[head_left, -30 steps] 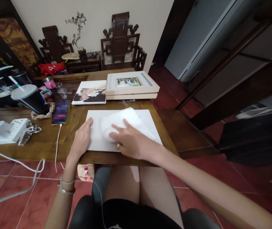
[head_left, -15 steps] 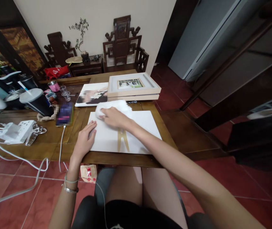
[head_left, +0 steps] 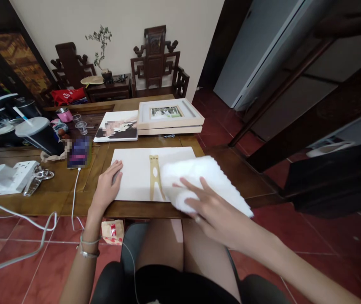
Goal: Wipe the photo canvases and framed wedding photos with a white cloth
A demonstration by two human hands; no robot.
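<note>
A white board [head_left: 136, 173] lies flat at the near edge of the wooden table [head_left: 57, 185], with a tan wooden stand piece [head_left: 155, 182] on its middle. My left hand [head_left: 106, 188] rests open on the board's left edge, fingers flat. My right hand [head_left: 214, 211] presses a white cloth [head_left: 206, 179] over the board's right end, fingers spread on top; the cloth hangs past the table's near right corner.
Stacked pale picture frames [head_left: 169, 116] and a printed photo panel [head_left: 117, 126] lie behind the board. To the left are a phone [head_left: 79, 151] on a cable, a white power strip [head_left: 16, 175], a lidded cup [head_left: 39, 134] and small cups. Carved chairs stand at the wall.
My right hand swept the cloth from the board's middle up to its far left corner, then across to the near right end, uncovering the tan stand piece. The left hand stayed put.
</note>
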